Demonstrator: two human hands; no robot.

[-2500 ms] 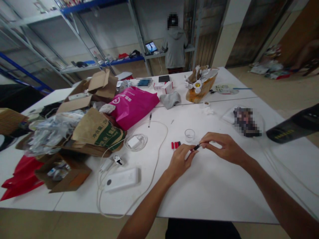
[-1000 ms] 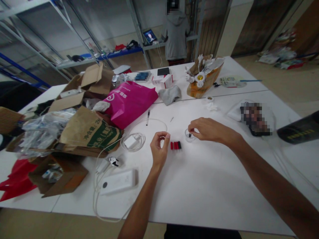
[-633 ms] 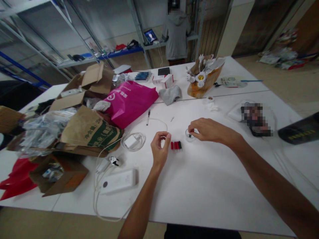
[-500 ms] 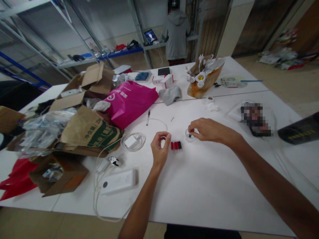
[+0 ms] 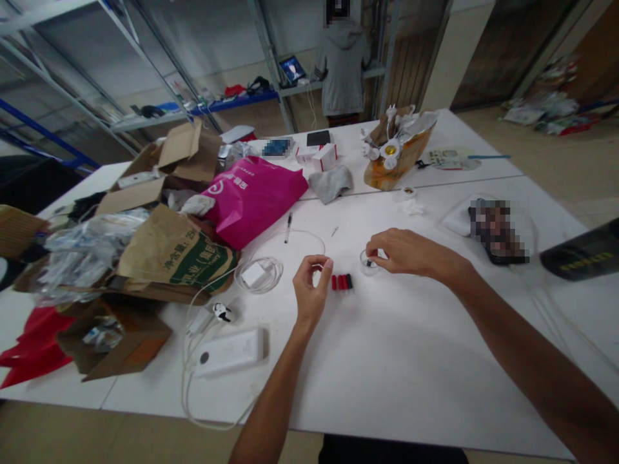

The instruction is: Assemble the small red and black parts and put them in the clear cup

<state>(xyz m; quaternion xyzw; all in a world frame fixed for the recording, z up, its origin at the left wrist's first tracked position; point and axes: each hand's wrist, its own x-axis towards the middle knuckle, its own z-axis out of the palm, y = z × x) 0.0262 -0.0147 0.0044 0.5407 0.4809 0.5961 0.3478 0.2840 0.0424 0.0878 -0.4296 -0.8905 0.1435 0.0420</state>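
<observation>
My right hand (image 5: 411,251) pinches a small red-and-black stick and holds its tip inside a small clear cup (image 5: 366,264) on the white table (image 5: 396,361). My left hand (image 5: 312,290) hovers just left of a row of small red and black sticks (image 5: 341,281). Its thumb and forefinger are closed in a pinch, and what they hold is too small to make out.
A pink bag (image 5: 256,196), brown paper bag (image 5: 174,251) and cardboard boxes (image 5: 120,335) crowd the left side. A white power bank (image 5: 232,353), charger with coiled cable (image 5: 255,275) and pen (image 5: 287,227) lie nearby. A person in a grey hoodie (image 5: 341,71) stands at the far shelves.
Earlier both hands held the small stick together. My right hand then carried it to the clear cup and my left hand drew back; over the last second both stayed nearly still.
</observation>
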